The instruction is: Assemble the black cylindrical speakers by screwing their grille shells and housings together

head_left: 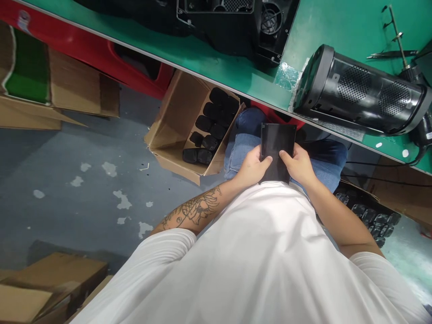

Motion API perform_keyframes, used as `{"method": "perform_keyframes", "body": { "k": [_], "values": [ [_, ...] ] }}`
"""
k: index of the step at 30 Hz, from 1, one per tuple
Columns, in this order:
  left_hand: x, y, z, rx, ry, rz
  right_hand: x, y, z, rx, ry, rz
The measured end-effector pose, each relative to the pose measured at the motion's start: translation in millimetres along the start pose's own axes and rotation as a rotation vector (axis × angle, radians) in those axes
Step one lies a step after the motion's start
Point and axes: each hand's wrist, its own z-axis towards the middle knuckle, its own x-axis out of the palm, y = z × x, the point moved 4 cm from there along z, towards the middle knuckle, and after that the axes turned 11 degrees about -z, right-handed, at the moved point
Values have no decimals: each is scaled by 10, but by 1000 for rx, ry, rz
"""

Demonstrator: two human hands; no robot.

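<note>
A flat black rectangular panel (277, 140) lies over my lap, close against my white shirt. My left hand (255, 165) grips its left edge, thumb on top and fingers hidden underneath. On the opposite edge my right hand (299, 164) holds the same panel in a like way, its thumb pressed on the upper face. Beyond the panel, a glossy black cylindrical housing (362, 90) with perforated patches lies on its side on the green bench (324, 27). Farther left on the bench sits a larger black casing (232, 33) with a round fan grille.
An open cardboard box (172, 119) of black parts stands on the floor left of my knees. More cardboard boxes (60, 274) stand lower left, near a red plastic stool (101, 58) at upper left. Black parts (374, 218) lie at right, below a cable (381, 164).
</note>
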Motion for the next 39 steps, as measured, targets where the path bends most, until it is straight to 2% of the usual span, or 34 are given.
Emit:
{"method": "perform_keyframes", "body": {
  "k": [22, 39],
  "values": [
    [32, 56, 38, -27, 2, -81, -8, -58, -10, 10, -26, -34],
    [31, 15, 36, -16, 4, -77, 4, -90, 5, 7, -45, -56]
  ]
}}
